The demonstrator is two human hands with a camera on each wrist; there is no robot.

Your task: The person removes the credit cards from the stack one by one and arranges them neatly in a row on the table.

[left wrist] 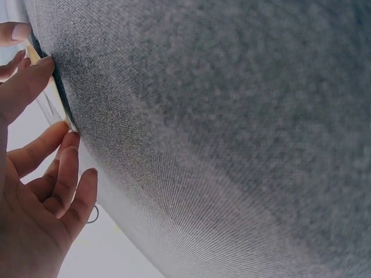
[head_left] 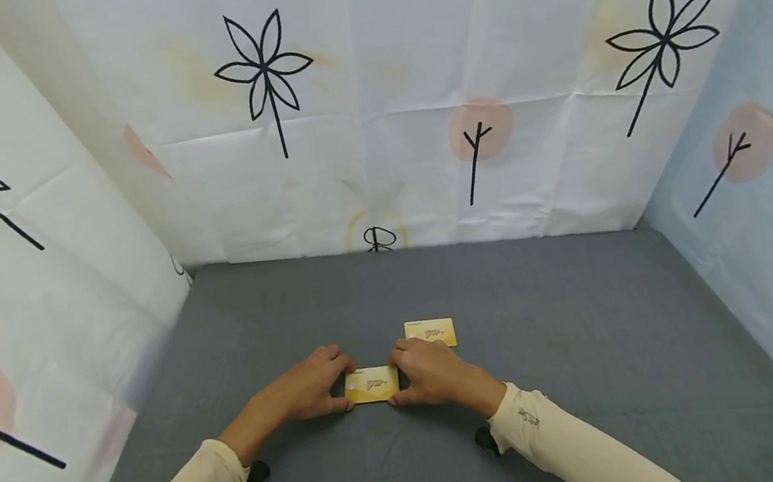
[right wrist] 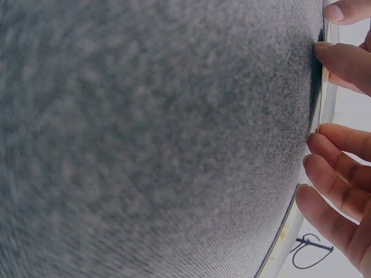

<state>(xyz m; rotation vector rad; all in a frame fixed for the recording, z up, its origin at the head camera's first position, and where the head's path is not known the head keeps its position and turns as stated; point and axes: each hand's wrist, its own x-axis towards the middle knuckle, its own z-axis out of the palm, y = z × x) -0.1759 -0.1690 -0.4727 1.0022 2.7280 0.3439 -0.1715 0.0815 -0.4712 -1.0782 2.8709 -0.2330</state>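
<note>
A yellow card (head_left: pixel 371 385), shaped and marked like a bank card, is between the two hands in the head view. My left hand (head_left: pixel 312 384) pinches its left end between thumb and fingers. At the opposite end, my right hand (head_left: pixel 431 370) grips it the same way. From the left wrist, the card shows only as a thin yellow edge (left wrist: pixel 33 54) beside the left thumb (left wrist: pixel 29 87). The right wrist view shows the right thumb (right wrist: pixel 348 62) and fingers near the cloth, with the card edge-on. Behind the right hand's fingers lies a second yellow card (head_left: pixel 439 330), its lower left part hidden.
Grey cloth (head_left: pixel 531 294) covers the table under both cards. White patterned sheets (head_left: pixel 385 39) hang behind the table and along its left and right sides. A dark object shows under each cuff, such as the left cuff's black piece (head_left: pixel 257 475).
</note>
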